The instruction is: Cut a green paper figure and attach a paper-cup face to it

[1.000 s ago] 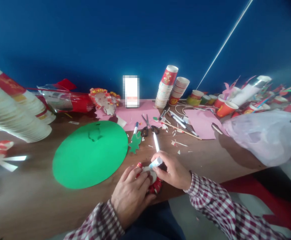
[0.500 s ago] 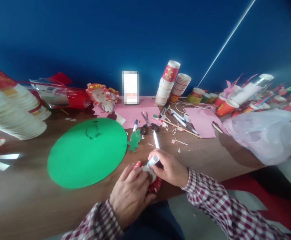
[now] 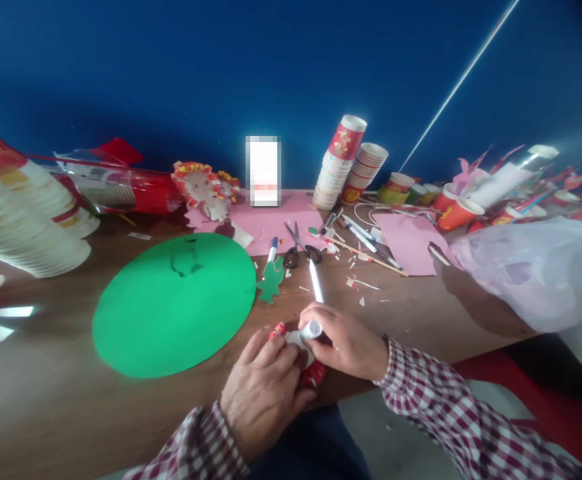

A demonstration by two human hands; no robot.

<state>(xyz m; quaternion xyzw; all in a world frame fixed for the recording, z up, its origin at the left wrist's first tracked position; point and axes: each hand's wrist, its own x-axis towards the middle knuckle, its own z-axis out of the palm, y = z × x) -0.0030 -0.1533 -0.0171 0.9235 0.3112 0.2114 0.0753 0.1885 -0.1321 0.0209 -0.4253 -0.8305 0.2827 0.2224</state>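
Note:
My left hand (image 3: 263, 393) presses and grips a cut paper cup (image 3: 313, 375) with curled red strips around a white base, at the table's front edge. Most of that cup is hidden under my fingers. Pinched in my right hand (image 3: 353, 341) is a thick white marker (image 3: 311, 330), its end pointing up toward me and its tip low over the white base. Whether the tip touches is hidden. A slim white pen (image 3: 315, 280) lies just beyond my right hand, below black-handled scissors (image 3: 297, 250). Left of them are a green paper cutout (image 3: 271, 280) and a blue-capped marker (image 3: 273, 249).
A big green oval sheet (image 3: 175, 320) covers the table left of my hands. Cup stacks stand at the left (image 3: 35, 227) and back (image 3: 339, 160). Pink paper (image 3: 408, 247), pens (image 3: 358, 233) and scraps lie behind. A plastic bag (image 3: 541, 273) sits at the right.
The marker's end has shifted and tilted slightly within my right hand's small movements over the cup base. My left hand stays on the cup. The whole view has shifted a little.

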